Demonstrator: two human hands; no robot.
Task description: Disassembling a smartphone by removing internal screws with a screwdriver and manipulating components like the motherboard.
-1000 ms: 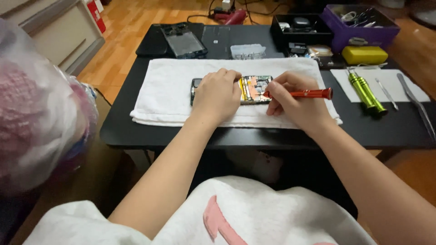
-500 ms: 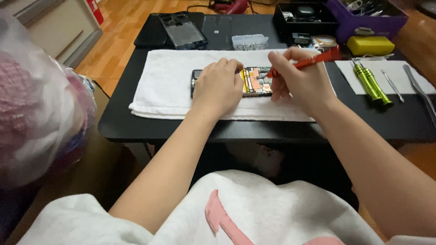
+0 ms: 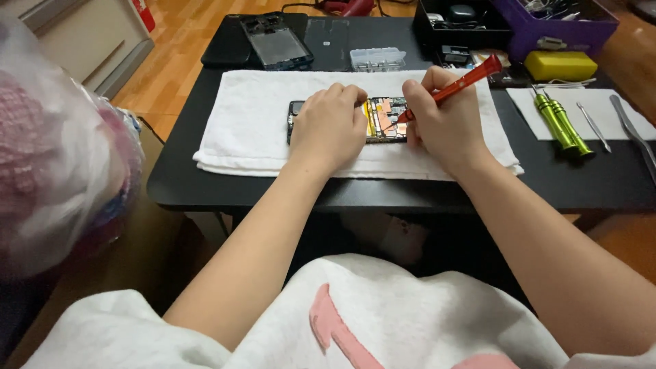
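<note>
An opened phone (image 3: 384,117) with its inner parts showing lies on a white towel (image 3: 253,116) on the black table (image 3: 205,188). My left hand (image 3: 329,126) rests flat on the phone's left half and holds it down. My right hand (image 3: 441,123) grips a red screwdriver (image 3: 456,85) like a pen. Its tip touches the phone's right part and its handle points up and to the right.
Two green screwdrivers (image 3: 562,121), tweezers (image 3: 592,126) and a metal tool lie on a white sheet at the right. Behind the towel are a removed phone back (image 3: 275,42), a clear parts box (image 3: 377,59), a yellow case (image 3: 560,65), and black and purple trays. A plastic bag (image 3: 55,150) stands at left.
The red screwdriver has swung from lying nearly level to standing steeply, tip down on the phone. The view has shifted slightly; my left hand stays on the phone.
</note>
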